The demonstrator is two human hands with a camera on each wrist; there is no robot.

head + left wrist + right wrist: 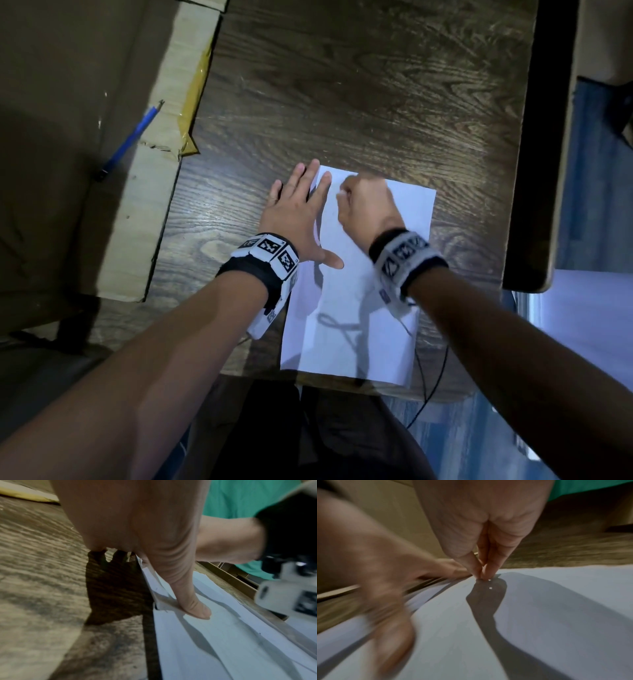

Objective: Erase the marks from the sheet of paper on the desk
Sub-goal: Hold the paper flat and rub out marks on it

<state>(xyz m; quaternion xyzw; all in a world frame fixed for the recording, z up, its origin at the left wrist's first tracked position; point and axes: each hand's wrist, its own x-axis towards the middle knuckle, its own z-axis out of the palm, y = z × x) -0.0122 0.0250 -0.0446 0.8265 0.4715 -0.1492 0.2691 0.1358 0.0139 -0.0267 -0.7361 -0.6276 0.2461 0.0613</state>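
The sheet of paper (pixel 359 274) lies in the middle of the head picture, on the wooden desk (pixel 342 85), near its low edge. The left hand (pixel 294 219) lies flat with straight fingers spread. It sits half on the desk and half on the left side of the paper, and its thumb (pixel 197 607) presses the paper down. The right hand (pixel 366 205) is at the top of the paper. Its fingertips (pixel 481 573) are squeezed together, pinching something very small and pale against the sheet. It is likely an eraser, but it is too tiny to be sure. Little white crumbs (pixel 490 588) lie just below the fingertips.

To rub well, I think the flat hand should press firmly close to the rubbing spot, so the paper does not crumple or tear. The paper already bends up in folds by the thumb. Short, gentle rubs look safest.

In the upper left of the head picture is an open cardboard box (pixel 147 171). A blue pen (pixel 132 138) lies on it. What is inside the box is too dark to tell.
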